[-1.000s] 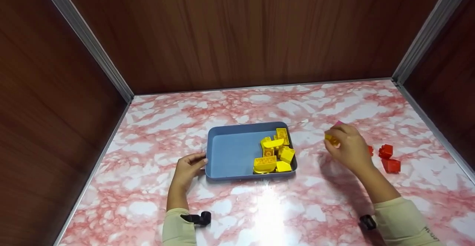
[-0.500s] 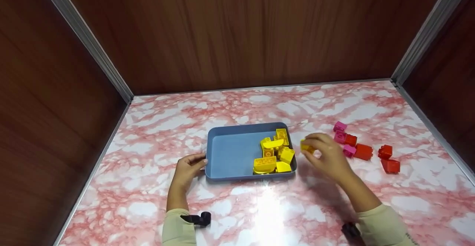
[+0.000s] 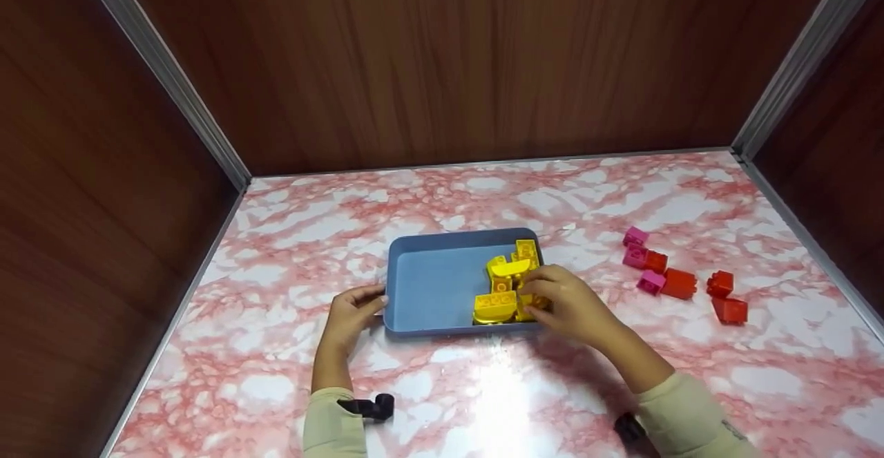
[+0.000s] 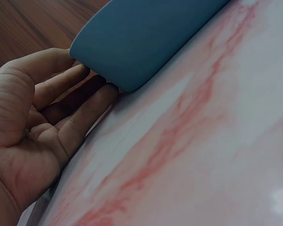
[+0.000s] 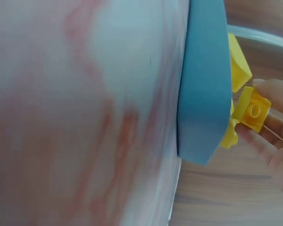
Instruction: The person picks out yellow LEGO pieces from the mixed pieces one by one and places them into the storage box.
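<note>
A blue-grey tray (image 3: 435, 238) lies on the table with several yellow toy bricks (image 3: 494, 306) heaped along its right side. My left hand (image 3: 351, 316) holds the tray's left end; in the left wrist view its thumb reaches the rim and the fingers lie against the outer wall. Over the tray's right edge, my right hand (image 3: 577, 306) pinches a small yellow brick (image 5: 254, 110) between thumb and fingers, just above the heap. In the head view that hand covers part of the heap and most of the held brick.
Several pink bricks (image 3: 635, 256) and red bricks (image 3: 680, 283) lie on the marbled table (image 3: 276, 237) to the right of the tray. Two red ones (image 3: 731, 310) sit farther right. A brown wooden panel (image 3: 483, 64) rises behind the table, with more panels at both sides.
My right hand has carried the yellow brick leftward from beside the pink and red bricks to above the tray's right side. My left hand and the tray stay in place.
</note>
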Action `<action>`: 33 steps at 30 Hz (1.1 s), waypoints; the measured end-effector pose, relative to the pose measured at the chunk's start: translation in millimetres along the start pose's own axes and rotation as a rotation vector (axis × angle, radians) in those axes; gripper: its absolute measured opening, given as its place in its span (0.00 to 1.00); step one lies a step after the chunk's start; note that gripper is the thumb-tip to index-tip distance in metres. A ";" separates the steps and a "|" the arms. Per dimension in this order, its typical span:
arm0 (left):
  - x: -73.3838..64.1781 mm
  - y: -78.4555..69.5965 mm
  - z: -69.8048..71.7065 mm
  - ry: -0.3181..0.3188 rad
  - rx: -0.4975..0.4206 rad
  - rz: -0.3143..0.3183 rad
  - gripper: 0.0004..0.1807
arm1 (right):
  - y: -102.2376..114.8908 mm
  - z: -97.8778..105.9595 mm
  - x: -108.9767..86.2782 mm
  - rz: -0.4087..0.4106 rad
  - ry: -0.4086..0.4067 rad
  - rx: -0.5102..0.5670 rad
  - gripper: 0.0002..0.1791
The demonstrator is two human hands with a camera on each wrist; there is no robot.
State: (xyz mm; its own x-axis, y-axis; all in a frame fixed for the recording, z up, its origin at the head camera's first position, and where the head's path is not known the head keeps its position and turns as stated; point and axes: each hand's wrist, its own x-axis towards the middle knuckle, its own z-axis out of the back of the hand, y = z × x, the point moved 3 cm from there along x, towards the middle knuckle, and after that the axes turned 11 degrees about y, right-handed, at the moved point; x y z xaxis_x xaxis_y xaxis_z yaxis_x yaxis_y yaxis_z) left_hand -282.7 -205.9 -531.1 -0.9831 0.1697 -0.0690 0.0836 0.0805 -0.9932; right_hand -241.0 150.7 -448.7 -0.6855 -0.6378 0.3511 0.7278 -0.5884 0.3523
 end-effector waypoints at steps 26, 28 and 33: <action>1.6 1.7 -3.2 0.028 -0.025 -0.021 0.18 | 2.3 6.1 8.4 -0.007 0.041 -0.041 0.15; 1.7 1.7 -3.3 0.025 -0.029 -0.017 0.18 | 2.5 10.0 5.1 -0.009 0.020 -0.040 0.15; 2.8 2.1 -2.3 0.030 -0.012 -0.016 0.19 | 4.5 20.7 -5.3 -0.010 -0.035 -0.039 0.19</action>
State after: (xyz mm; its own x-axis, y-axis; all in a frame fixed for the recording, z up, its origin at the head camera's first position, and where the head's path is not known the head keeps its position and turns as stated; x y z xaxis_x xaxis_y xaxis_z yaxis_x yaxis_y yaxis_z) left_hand -284.9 -203.0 -533.2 -0.9790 0.1976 -0.0500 0.0699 0.0952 -0.9930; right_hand -234.5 161.7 -431.1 -0.6925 -0.6144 0.3782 0.7206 -0.6139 0.3223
